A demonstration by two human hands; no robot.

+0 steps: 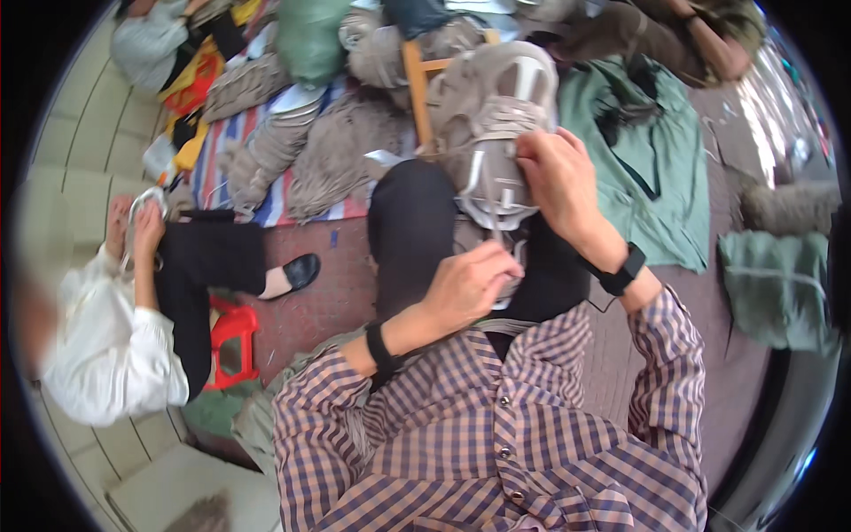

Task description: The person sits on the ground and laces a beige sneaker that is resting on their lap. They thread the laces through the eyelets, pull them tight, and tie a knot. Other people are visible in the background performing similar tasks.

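Observation:
A grey-beige sneaker point(516, 117) with white trim rests on my lap near my knees. My left hand point(468, 282) is closed in a pinch below it, on a pale shoelace point(494, 211) that runs up to the shoe. Against the sneaker's right side, by the lacing, is my right hand point(560, 182); its thumb and fingertips come together there, and what lies between them is hidden. Part of a second shoe point(512, 262) shows between my legs, beyond my left hand.
Bundles of grey-beige shoes point(270, 151) lie on a striped sheet point(341, 208) ahead. Green cloth point(665, 186) spreads on the right, near another green bundle point(771, 288). A person in white point(115, 346) sits left, beside a red stool point(235, 341). Other people sit farther off.

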